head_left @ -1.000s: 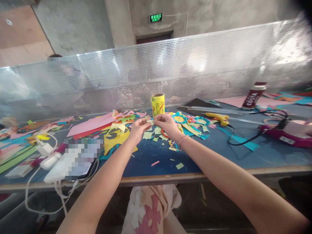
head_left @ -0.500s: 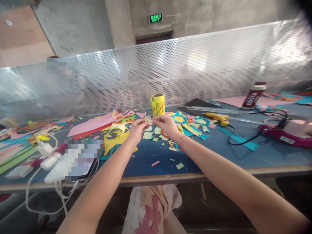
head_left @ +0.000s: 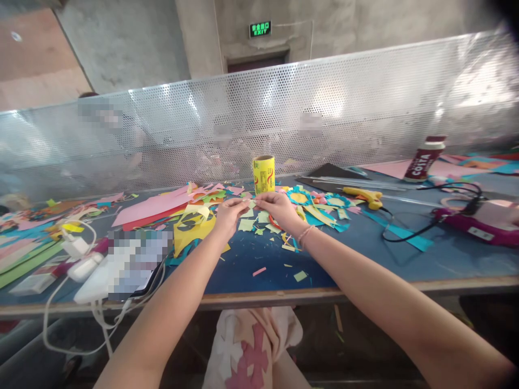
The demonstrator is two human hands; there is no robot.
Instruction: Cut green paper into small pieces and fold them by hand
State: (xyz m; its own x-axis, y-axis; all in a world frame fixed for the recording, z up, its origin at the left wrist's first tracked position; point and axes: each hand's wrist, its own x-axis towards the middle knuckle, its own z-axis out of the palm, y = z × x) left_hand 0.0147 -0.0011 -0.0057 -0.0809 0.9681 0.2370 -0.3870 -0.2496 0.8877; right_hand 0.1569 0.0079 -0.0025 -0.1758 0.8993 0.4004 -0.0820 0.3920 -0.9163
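Note:
Above the blue table, my left hand [head_left: 230,215] and my right hand [head_left: 279,209] meet fingertip to fingertip, both closed in a pinch. Between them is a small pale green paper piece [head_left: 251,204], mostly covered by the fingers. Pale green paper scraps [head_left: 246,225] lie just below and behind the hands. Directly beyond stands a yellow tape roll [head_left: 264,174] on end. To the left of my left hand is a yellow paper sheet with cut-outs [head_left: 190,233]. Blue and yellow paper flowers [head_left: 299,196] lie right of my right hand.
A yellow glue gun [head_left: 367,198] with a black cord lies at right, near a purple power strip [head_left: 466,227] and a dark red bottle [head_left: 425,159]. At left are a phone [head_left: 140,265], white cables and pink paper sheets [head_left: 156,206]. A perforated metal screen [head_left: 170,140] stands behind.
Both hands hold nearly the same pinch, with only slight finger movement. The whole view has shifted very slightly; the things on the table have stayed put.

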